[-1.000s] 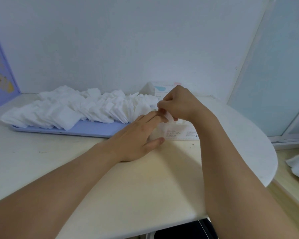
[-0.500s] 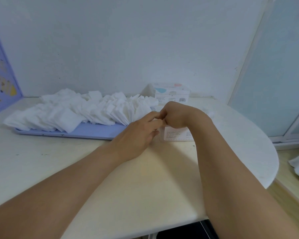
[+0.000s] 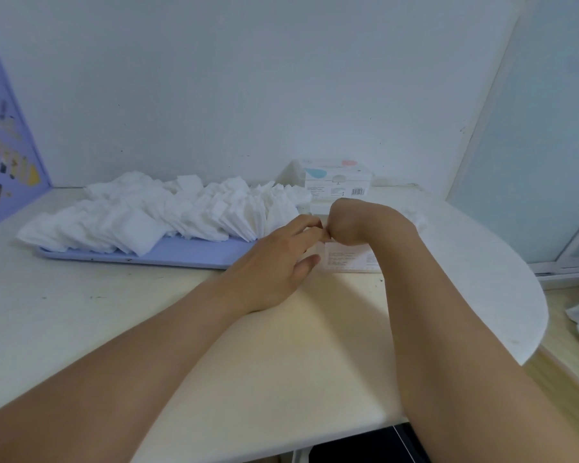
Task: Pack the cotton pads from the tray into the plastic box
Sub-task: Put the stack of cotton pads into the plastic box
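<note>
White cotton pads (image 3: pixel 141 225) on lilac tray (image 3: pixel 194 253).

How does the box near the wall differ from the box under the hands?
The box near the wall stands free behind the tray, and nobody touches it; the box under the hands lies nearer, at the tray's right end, with the left hand and right hand meeting over it. The far box shows blue and pink marks on top; the near box's top is hidden. Both carry printed labels on the front.
</note>
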`<state>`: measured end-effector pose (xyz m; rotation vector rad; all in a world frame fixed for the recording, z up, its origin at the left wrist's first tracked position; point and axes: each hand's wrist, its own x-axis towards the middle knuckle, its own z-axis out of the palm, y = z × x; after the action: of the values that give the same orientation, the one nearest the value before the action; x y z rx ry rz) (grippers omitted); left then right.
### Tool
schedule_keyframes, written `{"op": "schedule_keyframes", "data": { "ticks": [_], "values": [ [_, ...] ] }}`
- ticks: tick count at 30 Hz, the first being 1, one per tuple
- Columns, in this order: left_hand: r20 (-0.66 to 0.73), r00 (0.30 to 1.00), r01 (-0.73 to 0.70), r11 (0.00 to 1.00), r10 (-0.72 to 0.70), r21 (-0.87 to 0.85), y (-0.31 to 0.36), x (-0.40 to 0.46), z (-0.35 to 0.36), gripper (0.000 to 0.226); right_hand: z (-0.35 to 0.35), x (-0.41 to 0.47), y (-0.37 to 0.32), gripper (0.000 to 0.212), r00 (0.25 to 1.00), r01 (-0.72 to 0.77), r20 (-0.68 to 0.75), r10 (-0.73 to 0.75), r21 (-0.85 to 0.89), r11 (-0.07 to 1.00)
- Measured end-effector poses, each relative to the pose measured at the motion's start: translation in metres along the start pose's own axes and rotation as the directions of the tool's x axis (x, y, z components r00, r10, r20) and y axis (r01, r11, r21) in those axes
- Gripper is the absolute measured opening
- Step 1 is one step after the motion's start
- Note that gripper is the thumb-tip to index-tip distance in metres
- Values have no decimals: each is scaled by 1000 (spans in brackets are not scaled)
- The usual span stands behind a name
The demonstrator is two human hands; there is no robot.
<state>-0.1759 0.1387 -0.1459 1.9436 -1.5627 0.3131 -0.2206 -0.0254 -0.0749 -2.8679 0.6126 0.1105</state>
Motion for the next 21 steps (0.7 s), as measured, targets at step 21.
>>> {"op": "schedule_keyframes", "data": {
  "ticks": [21],
  "values": [
    [-27,995,89,985,-94,-150,-4,-4,-1,35,9,4,-3,86,995,-14,-92,26,133,991]
  ]
}}
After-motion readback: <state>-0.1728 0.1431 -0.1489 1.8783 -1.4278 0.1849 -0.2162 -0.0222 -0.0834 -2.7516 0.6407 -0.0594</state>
